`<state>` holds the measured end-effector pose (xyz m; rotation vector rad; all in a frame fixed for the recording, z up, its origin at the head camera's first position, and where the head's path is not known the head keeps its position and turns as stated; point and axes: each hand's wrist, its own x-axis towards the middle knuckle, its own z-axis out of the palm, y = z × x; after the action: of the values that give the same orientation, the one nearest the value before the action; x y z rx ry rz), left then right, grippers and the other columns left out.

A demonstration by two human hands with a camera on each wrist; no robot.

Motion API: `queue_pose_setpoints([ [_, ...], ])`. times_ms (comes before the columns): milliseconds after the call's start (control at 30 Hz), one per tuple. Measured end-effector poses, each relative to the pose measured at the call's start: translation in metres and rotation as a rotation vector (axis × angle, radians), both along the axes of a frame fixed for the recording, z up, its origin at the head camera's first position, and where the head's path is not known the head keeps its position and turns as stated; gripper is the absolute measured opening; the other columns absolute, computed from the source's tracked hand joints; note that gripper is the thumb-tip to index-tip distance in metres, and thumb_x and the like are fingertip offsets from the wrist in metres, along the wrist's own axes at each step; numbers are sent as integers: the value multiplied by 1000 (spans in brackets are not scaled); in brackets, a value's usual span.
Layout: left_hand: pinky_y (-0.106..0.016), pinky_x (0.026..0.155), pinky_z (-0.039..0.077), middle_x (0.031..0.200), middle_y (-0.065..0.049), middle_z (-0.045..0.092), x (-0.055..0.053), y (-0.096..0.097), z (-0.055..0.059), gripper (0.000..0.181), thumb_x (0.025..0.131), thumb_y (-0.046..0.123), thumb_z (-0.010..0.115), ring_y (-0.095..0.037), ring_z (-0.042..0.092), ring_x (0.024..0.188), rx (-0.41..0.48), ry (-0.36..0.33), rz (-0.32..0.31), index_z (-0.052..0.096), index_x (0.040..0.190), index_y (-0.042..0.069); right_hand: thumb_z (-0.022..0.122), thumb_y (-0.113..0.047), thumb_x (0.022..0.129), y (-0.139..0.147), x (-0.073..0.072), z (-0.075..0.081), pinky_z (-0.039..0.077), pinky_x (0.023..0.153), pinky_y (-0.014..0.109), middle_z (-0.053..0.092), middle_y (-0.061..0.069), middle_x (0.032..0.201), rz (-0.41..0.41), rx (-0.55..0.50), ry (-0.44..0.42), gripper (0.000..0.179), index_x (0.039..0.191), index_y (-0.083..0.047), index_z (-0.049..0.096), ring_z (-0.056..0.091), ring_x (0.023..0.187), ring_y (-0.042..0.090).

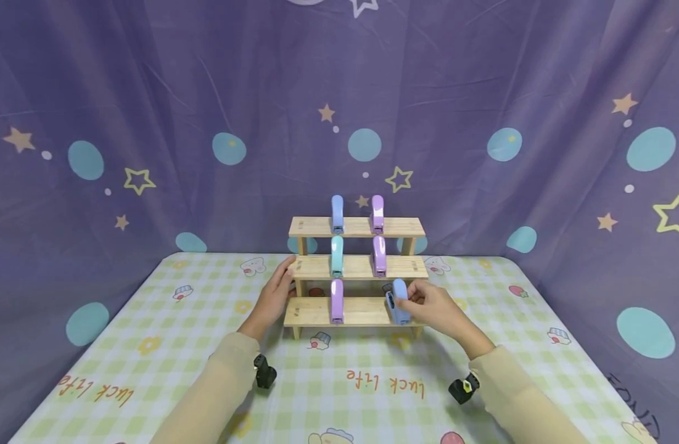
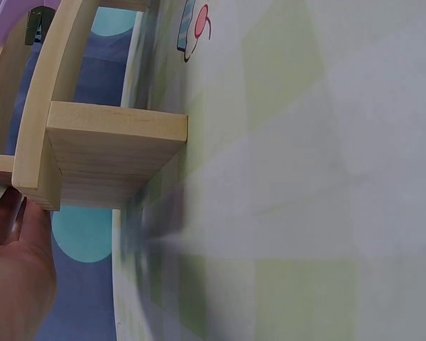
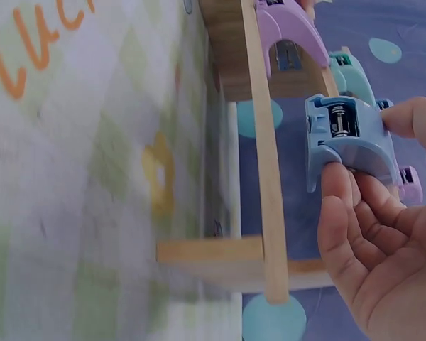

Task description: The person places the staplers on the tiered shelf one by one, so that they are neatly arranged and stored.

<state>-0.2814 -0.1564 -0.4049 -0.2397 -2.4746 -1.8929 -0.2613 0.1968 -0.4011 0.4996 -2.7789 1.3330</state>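
A wooden three-tier shelf (image 1: pixel 311 311) stands on the table and holds small staplers on each tier. Over the right end of the bottom tier, my right hand (image 1: pixel 436 308) pinches a light blue stapler (image 3: pixel 366 138) between thumb and fingers. Its metal spring faces the right wrist camera. On the same tier, to the left, sits a purple stapler (image 1: pixel 337 302). My left hand (image 1: pixel 274 297) rests against the left end of the shelf with its fingers extended. Part of those fingers (image 2: pixel 35 224) is hidden behind the wooden board in the left wrist view.
A teal stapler (image 1: pixel 337 256) and a purple stapler (image 1: pixel 379 256) occupy the middle tier. On the top tier are a blue stapler (image 1: pixel 337 214) and another purple stapler (image 1: pixel 377 214). A checked tablecloth (image 1: pixel 206 320) covers the table, and a purple curtain (image 1: pixel 295 74) hangs behind.
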Motion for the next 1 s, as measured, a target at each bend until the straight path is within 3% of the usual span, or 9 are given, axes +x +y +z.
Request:
queue_pose_setpoints([
  [133,-51,113,36,163,-14,24,-13,-4,-18,52,112,37,30,-37,33,143,13,9,8,22,161,26,73,-35,92,-10,-2,-2,51,62,32,63,1,82,11,-3,3,29,91,-11,58,59,73,17],
  [233,-49,113,37,162,-13,26,-17,-5,-23,52,111,40,31,-36,36,142,12,33,8,24,161,28,73,-35,92,-17,-3,-3,50,63,33,62,1,81,13,-4,-1,28,91,-12,58,58,73,18],
  [1000,-50,111,39,161,-13,28,-16,-3,-23,51,111,42,31,-37,38,141,11,38,17,25,160,30,74,-39,91,-34,-8,-17,47,61,31,62,0,80,-25,-17,-22,31,88,-14,56,57,72,17],
])
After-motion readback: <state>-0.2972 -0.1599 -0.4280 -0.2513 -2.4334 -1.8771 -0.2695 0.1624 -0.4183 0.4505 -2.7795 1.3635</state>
